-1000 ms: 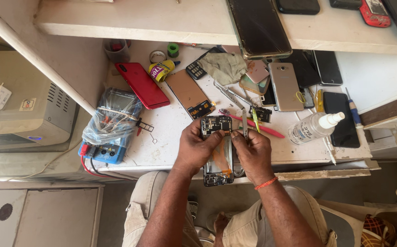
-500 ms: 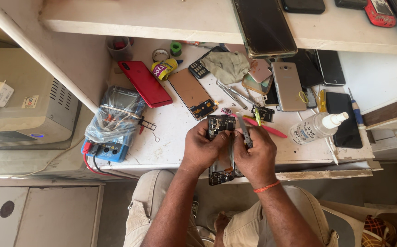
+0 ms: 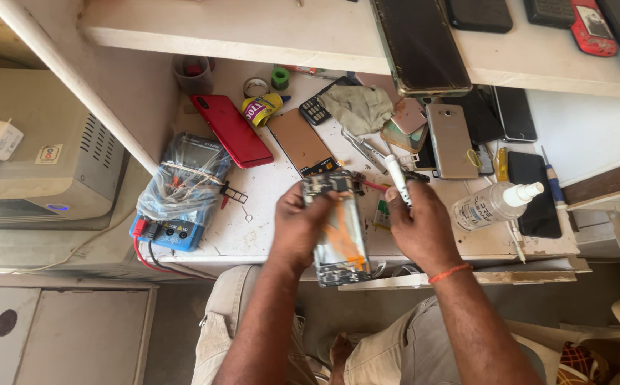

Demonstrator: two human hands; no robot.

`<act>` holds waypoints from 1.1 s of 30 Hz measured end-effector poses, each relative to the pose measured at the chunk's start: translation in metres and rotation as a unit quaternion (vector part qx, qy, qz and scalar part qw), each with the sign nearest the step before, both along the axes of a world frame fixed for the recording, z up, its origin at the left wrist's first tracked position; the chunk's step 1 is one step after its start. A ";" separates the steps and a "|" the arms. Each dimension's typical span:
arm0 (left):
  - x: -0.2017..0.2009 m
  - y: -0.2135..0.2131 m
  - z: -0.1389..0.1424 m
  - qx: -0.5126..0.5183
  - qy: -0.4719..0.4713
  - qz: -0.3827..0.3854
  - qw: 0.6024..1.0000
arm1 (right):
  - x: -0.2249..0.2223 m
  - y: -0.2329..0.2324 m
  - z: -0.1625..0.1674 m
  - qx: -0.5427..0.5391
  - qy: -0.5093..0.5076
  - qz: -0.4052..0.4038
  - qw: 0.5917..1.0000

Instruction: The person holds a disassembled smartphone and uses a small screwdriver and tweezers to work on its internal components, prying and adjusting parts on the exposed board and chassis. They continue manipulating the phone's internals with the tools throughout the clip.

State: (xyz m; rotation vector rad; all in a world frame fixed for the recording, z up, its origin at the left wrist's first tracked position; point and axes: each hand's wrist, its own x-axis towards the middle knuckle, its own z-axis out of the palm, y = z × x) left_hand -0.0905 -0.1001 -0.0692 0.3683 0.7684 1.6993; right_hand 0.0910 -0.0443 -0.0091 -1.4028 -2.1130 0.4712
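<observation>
Gripping an opened phone (image 3: 340,232) by its left edge, the left hand (image 3: 296,228) holds it over the tabletop's (image 3: 267,214) front edge. The right hand (image 3: 417,232), just beside it, is closed around a white tool (image 3: 398,180) pointing away. A red phone (image 3: 231,130), a bagged blue meter (image 3: 178,192) and a spray bottle (image 3: 492,205) lie around; other phones crowd the space behind.

A phone repair workshop: a worn white bench (image 3: 267,235) in mid-frame is strewn with phones, including a red one (image 3: 231,130), a bagged multimeter (image 3: 178,192) at left, and more handsets on the shelf (image 3: 288,32) above.
</observation>
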 end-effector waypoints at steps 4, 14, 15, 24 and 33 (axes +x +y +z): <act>-0.015 -0.003 -0.003 0.044 -0.103 -0.003 0.994 | -0.001 0.008 0.000 -0.032 -0.057 0.022 0.998; -0.016 -0.002 -0.004 0.048 -0.112 -0.006 0.992 | -0.014 0.021 -0.011 -0.068 -0.005 0.096 0.993; -0.015 -0.001 -0.004 0.045 -0.110 -0.008 0.993 | -0.013 0.021 -0.012 -0.073 0.004 0.084 0.994; -0.006 -0.002 -0.004 0.046 -0.003 -0.022 0.999 | -0.012 0.009 -0.011 -0.314 0.271 0.008 0.910; -0.002 -0.003 -0.007 0.055 0.095 -0.026 0.994 | -0.022 -0.002 -0.018 -0.205 0.241 0.091 0.944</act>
